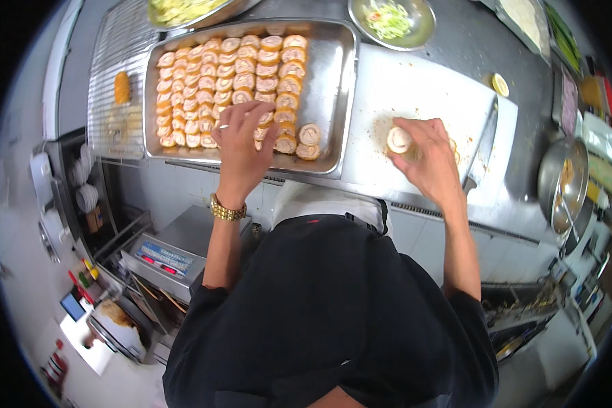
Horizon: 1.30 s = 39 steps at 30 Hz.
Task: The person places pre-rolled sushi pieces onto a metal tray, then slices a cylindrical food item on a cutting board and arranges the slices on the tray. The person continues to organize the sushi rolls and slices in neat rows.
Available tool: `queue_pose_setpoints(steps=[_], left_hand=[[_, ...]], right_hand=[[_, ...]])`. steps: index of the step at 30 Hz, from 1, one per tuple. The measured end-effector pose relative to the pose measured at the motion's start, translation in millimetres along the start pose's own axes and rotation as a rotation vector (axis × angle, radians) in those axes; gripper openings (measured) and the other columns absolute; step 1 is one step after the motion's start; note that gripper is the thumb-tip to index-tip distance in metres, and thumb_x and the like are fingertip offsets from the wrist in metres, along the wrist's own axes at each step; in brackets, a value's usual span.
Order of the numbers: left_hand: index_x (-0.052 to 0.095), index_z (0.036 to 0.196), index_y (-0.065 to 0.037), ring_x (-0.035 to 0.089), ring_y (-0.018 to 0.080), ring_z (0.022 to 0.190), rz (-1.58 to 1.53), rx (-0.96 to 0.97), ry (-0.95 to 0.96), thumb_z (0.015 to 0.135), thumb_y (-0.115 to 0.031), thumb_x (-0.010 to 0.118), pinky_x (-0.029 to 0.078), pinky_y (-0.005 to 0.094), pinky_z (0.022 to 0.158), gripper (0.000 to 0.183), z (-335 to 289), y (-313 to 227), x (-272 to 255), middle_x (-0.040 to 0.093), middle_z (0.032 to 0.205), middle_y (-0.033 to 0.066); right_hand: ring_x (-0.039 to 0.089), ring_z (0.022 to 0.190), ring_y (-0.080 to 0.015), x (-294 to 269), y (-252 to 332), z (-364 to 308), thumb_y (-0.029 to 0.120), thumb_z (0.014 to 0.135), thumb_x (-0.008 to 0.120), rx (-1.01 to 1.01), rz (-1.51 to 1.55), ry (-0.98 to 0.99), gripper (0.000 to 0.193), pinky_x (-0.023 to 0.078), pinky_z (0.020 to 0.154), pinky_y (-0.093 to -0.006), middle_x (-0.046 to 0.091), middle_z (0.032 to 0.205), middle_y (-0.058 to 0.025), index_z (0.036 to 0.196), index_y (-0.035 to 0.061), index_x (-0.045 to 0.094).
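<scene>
From the head camera, the left hand [241,139] reaches over the near edge of a shallow rectangular steel tray [330,75] filled with rows of round orange-rimmed roll slices [238,68]. Its fingers are bent down onto the slices at the tray's near side, but whether its grip has closed on one cannot be told. A gold wristwatch [226,209] sits on that wrist.

The right hand [425,156] is over a white rectangular cutting board [421,88] to the right of the tray, its grip closed around a pale round roll piece [399,140] held by the fingertips. A long knife [483,146] lies on the board just right of this hand. The steel surface [469,41] carries a round metal bowl of shredded greens [391,20] behind the board.
</scene>
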<state>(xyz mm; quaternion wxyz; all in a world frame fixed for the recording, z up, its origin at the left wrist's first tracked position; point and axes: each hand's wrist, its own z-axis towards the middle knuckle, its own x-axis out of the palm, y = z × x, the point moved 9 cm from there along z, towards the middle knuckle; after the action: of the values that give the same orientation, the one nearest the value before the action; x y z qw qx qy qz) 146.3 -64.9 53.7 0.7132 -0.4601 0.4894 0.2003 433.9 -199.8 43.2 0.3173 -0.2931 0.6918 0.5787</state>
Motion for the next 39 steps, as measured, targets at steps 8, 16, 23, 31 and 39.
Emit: queue_pose_setpoints(steps=[8, 16, 23, 31, 39], left_hand=[[0.080, 0.126, -0.013, 0.043, 0.0336, 0.152, 0.137, 0.243, 0.404, 0.084, -0.041, 0.090, 0.037, 0.0697, 0.111, 0.052, 6, -24, 83, 0.054, 0.154, 0.0075], [0.065, 0.148, -0.013, 0.040, 0.0353, 0.152, 0.045, 0.253, 0.332, 0.081, -0.047, 0.092, 0.034, 0.0690, 0.112, 0.079, 2, 7, 58, 0.049, 0.157, 0.0117], [0.034, 0.169, -0.004, 0.023, 0.0417, 0.165, -0.037, 0.148, 0.163, 0.074, -0.051, 0.097, 0.023, 0.0795, 0.121, 0.123, -3, 6, 64, 0.033, 0.173, 0.0148], [0.024, 0.172, -0.004, 0.018, 0.0432, 0.166, -0.037, 0.092, 0.231, 0.069, -0.051, 0.100, 0.019, 0.0794, 0.122, 0.136, 2, 23, 62, 0.029, 0.176, 0.0136], [0.024, 0.175, -0.008, 0.017, 0.0412, 0.168, -0.023, 0.240, 0.229, 0.072, -0.057, 0.097, 0.017, 0.0801, 0.124, 0.135, 8, 1, 70, 0.028, 0.179, 0.0113]], right_hand=[[0.066, 0.122, -0.0421, 54, 70, 76, 0.015, 0.088, 0.084, 0.064, 0.257, 0.037, 0.051, 0.053, 0.109, -0.0487, 0.075, 0.129, -0.0211, 0.134, -0.0023, 0.071], [0.073, 0.112, -0.0429, 99, 84, 90, 0.011, 0.086, 0.085, 0.111, 0.062, 0.123, 0.051, 0.059, 0.098, -0.0475, 0.077, 0.121, -0.0263, 0.134, -0.0007, 0.073], [0.072, 0.115, -0.0475, 135, 78, 104, 0.004, 0.083, 0.080, 0.139, 0.010, 0.266, 0.051, 0.057, 0.104, -0.0499, 0.075, 0.119, -0.0290, 0.133, -0.0027, 0.074], [0.072, 0.111, -0.0495, 132, 82, 106, -0.003, 0.083, 0.071, 0.147, 0.097, 0.218, 0.053, 0.057, 0.099, -0.0520, 0.074, 0.121, -0.0323, 0.136, -0.0052, 0.072], [0.074, 0.102, -0.0492, 63, 78, 63, 0.000, 0.095, 0.062, 0.241, 0.105, -0.199, 0.042, 0.058, 0.097, -0.0526, 0.076, 0.119, -0.0299, 0.136, -0.0022, 0.072]])
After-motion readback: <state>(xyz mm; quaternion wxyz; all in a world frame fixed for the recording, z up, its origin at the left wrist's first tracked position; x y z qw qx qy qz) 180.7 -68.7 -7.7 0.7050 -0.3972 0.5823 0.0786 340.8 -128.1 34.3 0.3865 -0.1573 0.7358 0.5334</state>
